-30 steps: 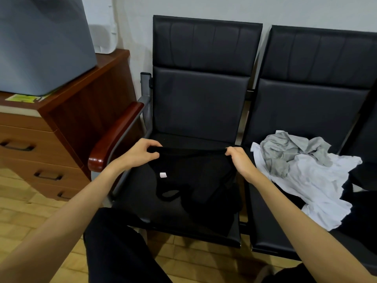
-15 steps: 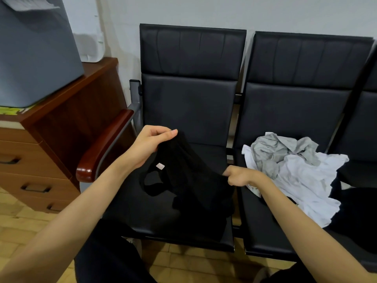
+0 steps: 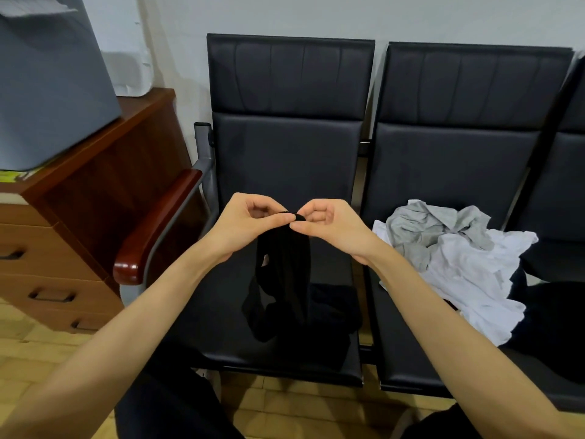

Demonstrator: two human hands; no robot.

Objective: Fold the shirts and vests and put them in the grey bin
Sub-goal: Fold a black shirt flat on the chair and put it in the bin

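Observation:
A black vest (image 3: 285, 280) hangs folded lengthwise above the left black chair seat (image 3: 221, 327), its lower part resting on the seat. My left hand (image 3: 250, 223) and my right hand (image 3: 329, 223) meet at its top edge, both pinching the fabric with fingertips almost touching. The grey bin (image 3: 53, 90) stands on the wooden cabinet at the far left, with something pale showing at its top. A crumpled grey garment (image 3: 424, 229) and a white shirt (image 3: 474, 280) lie piled on the middle seat to the right.
A wooden drawer cabinet (image 3: 79, 217) stands left of the chairs. The chair's wooden armrest (image 3: 152, 232) juts between the cabinet and the seat. Dark cloth (image 3: 557, 312) lies at the far right. My dark-trousered knees fill the bottom edge.
The vest was stretched wide between my hands a second ago. My hands have since come together and risen, bringing the two top corners together so the vest hangs doubled.

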